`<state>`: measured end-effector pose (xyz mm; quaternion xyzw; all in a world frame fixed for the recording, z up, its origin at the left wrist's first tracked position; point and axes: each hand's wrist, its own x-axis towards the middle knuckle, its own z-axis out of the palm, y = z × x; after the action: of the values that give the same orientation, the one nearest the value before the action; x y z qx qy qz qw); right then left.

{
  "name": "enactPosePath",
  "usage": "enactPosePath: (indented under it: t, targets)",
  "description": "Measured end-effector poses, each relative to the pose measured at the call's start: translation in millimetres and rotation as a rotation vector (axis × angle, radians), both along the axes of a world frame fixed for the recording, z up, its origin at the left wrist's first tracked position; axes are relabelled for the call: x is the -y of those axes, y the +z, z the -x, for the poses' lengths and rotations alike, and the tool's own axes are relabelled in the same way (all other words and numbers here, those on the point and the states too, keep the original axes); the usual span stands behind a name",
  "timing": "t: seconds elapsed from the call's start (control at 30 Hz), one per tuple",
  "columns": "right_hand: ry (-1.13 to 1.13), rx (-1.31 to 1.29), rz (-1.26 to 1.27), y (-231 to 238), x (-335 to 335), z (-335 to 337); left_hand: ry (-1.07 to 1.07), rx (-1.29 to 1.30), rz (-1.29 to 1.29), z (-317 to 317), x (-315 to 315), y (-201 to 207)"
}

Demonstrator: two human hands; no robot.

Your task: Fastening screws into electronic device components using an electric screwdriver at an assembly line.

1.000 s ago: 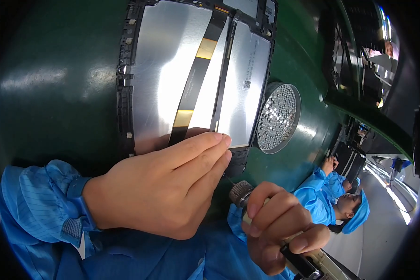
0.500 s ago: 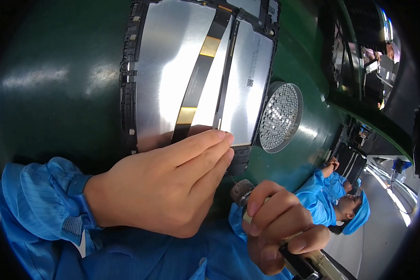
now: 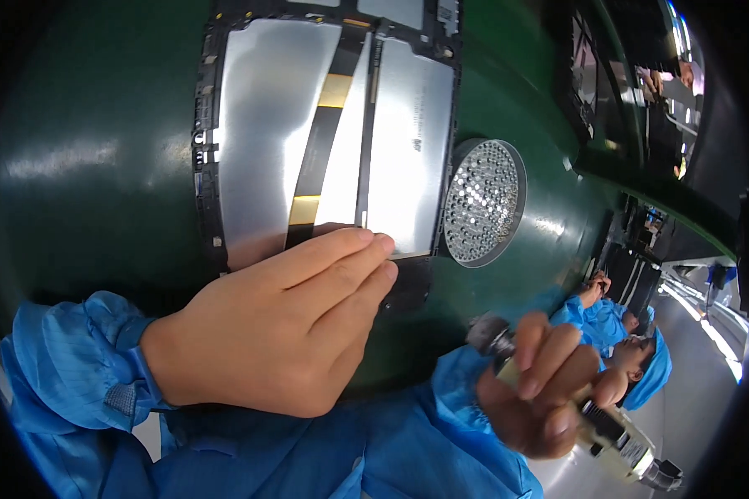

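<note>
Your left hand (image 3: pixel 266 333) flat on the opened silver-backed tablet (image 3: pixel 324 133), right hand (image 3: pixel 541 391) gripping the electric screwdriver (image 3: pixel 591 416)—a slip could scratch that flex ribbon (image 3: pixel 320 133).

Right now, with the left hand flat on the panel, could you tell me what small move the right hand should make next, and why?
Probably bring the screwdriver up toward the panel's lower edge. The right hand holds it off the panel, near the screw dish, while the left hand already presses the panel down by its fingertips.

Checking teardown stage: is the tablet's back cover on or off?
Off. The tablet lies face down with silver shielding plates, a black-and-gold flex cable and bare frame exposed; left hand rests on its lower edge.
</note>
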<state>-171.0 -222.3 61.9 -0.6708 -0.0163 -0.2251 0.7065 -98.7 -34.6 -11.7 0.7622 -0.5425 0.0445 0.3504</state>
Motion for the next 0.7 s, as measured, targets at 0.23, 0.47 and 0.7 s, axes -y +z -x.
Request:
enactPosePath:
  t: [0.23,0.47,0.7]
  targets:
    - [-0.122,0.069,0.073,-18,53,11,0.027,-0.233,-0.020,3,18,13]
    - [-0.154,0.099,0.052,-21,75,24,0.034,-0.271,-0.191,2,32,26]
    - [-0.155,0.131,0.033,-28,92,34,0.033,-0.280,-0.390,0,53,44]
